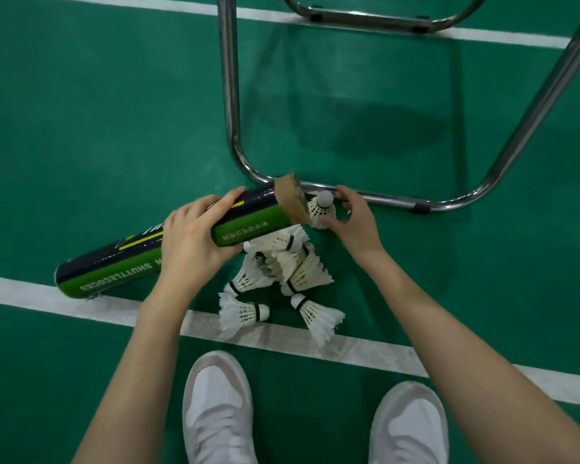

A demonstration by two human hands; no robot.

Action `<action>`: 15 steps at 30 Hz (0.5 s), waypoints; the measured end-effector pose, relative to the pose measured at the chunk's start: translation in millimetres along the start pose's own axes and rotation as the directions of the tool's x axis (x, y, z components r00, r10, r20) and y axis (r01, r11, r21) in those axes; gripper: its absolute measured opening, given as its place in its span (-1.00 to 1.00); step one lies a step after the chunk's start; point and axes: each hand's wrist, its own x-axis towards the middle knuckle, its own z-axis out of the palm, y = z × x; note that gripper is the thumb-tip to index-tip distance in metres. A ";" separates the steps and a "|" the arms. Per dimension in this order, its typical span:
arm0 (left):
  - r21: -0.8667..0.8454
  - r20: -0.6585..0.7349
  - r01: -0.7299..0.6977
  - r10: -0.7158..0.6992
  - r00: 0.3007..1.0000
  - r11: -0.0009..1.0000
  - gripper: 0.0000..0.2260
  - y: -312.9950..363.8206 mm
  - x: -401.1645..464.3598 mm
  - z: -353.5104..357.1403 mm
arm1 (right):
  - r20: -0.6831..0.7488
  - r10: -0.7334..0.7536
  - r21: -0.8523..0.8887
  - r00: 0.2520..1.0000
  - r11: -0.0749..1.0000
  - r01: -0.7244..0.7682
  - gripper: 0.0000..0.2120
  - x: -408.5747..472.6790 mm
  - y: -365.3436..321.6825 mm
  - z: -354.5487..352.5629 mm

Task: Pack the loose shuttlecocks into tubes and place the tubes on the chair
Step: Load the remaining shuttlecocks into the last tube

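Green tube [168,249] mouth beside chair rail [382,196], shuttlecock [320,207] between.

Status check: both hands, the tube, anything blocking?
Left hand grips tube, open end by the pile. Right hand pinches one shuttlecock at the tube mouth. Loose shuttlecocks on floor; chair leg close behind.

Both bare forearms reach forward and down. Left hand [195,236] curled in a grip, thumb up top. Right hand [355,222] pinching, fingers bent.

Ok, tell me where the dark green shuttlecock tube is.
Head view, left of centre: the dark green cardboard shuttlecock tube lies tilted in the left hand, above the white feather shuttlecock pile.
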 end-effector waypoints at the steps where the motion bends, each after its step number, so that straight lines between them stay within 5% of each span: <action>1: 0.002 0.000 -0.007 0.007 1.000 1.000 -0.24 1.2 -0.1 -0.2 | 0.002 -0.010 -0.021 1.000 1.000 0.010 -0.42 3.1 0.9 2.5; 7: 0.012 0.002 -0.010 0.010 1.000 1.000 -0.24 1.9 -9.1 -1.4 | -0.025 -0.020 -0.069 0.999 0.997 0.018 -0.56 6.5 6.0 16.7; 15: -0.006 0.040 0.006 -0.006 0.999 1.000 -0.21 1.3 -25.4 2.0 | 0.008 0.012 0.090 1.000 0.996 -0.013 -0.58 -16.1 0.3 2.3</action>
